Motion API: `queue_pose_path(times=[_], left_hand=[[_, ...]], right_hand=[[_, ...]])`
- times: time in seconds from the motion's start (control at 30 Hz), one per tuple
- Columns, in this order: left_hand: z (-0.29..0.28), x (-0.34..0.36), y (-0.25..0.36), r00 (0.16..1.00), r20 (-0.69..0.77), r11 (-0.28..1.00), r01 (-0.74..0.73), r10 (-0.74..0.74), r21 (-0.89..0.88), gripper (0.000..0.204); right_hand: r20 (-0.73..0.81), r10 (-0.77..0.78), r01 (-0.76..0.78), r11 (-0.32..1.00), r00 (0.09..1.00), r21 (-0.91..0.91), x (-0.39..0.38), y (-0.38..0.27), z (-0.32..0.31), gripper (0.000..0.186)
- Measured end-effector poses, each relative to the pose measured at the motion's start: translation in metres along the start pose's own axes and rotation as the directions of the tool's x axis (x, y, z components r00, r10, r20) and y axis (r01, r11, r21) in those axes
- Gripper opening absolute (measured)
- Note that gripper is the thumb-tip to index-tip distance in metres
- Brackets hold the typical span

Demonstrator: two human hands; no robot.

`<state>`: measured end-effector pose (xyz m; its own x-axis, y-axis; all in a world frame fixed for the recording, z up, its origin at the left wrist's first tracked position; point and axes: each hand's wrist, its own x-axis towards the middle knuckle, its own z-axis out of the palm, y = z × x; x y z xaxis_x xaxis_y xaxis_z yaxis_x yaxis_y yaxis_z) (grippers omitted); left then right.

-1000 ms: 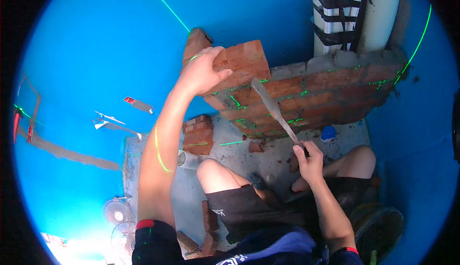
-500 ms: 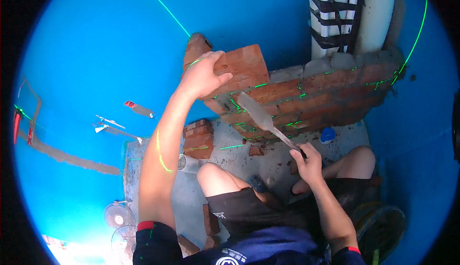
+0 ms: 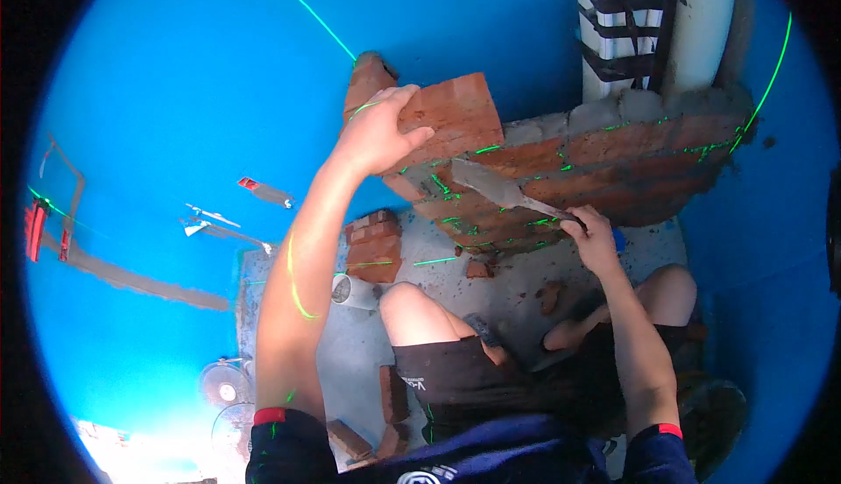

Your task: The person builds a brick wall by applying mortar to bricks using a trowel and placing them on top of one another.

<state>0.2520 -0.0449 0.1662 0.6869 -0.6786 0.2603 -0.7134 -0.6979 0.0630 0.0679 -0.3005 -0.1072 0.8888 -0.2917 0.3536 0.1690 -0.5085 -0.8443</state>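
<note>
A low wall of red bricks (image 3: 604, 169) with grey mortar joints runs across in front of me. My left hand (image 3: 385, 134) grips a red brick (image 3: 455, 119) on the wall's left end, thumb on the near side and fingers over its top. My right hand (image 3: 596, 237) is wrapped around the handle of a trowel (image 3: 492, 183). Its mortar-smeared blade lies against the wall face just below that brick, with the tip toward the left. Behind my left hand, another brick piece (image 3: 370, 77) stands at the corner by the blue wall.
Stacked bricks (image 3: 374, 247) and a white pipe piece (image 3: 355, 291) are on the floor near my knee. Loose bricks (image 3: 394, 394) lie beside my leg. Pipes wrapped in black tape (image 3: 618, 33) rise behind the wall. Green laser lines cross the blue wall (image 3: 175, 107). A round bucket (image 3: 714, 423) sits lower right.
My right hand has moved up and to the right, and the trowel now lies flatter along the wall face. My left hand stays on the brick. The whole view has shifted slightly.
</note>
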Motion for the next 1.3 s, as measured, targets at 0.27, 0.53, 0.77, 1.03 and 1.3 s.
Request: queue_pose_path(times=[0.27, 0.53, 0.77, 1.03, 1.3], left_hand=[[-0.004, 0.001, 0.003, 0.999, 0.044, 1.0, 0.006, -0.006, 0.001, 0.066], [-0.002, -0.027, 0.02, 0.938, -0.255, 0.97, -0.206, 0.234, 0.13, 0.066], [0.04, -0.175, 0.039, 0.934, -0.355, 0.969, -0.111, 0.026, -0.22, 0.048], [0.176, -0.376, -0.03, 0.536, -0.194, 0.541, 0.626, -0.822, -0.561, 0.04], [0.225, -0.483, -0.041, 0.241, 0.063, 0.159, 0.793, -0.968, -0.589, 0.039]], right_hand=[[-0.007, 0.097, -0.097, 0.992, 0.995, 0.08, -0.012, 0.011, -0.015, 0.041], [-0.043, 0.212, -0.21, 0.977, 0.976, 0.049, -0.022, 0.024, -0.028, 0.043], [-0.065, 0.101, -0.109, 0.987, 0.993, -0.12, -0.028, -0.009, -0.069, 0.034], [0.143, -0.082, 0.147, 0.829, 0.986, -0.54, 0.025, -0.093, -0.098, 0.027], [0.224, -0.074, 0.179, 0.852, 0.972, -0.493, 0.077, -0.096, -0.109, 0.029]])
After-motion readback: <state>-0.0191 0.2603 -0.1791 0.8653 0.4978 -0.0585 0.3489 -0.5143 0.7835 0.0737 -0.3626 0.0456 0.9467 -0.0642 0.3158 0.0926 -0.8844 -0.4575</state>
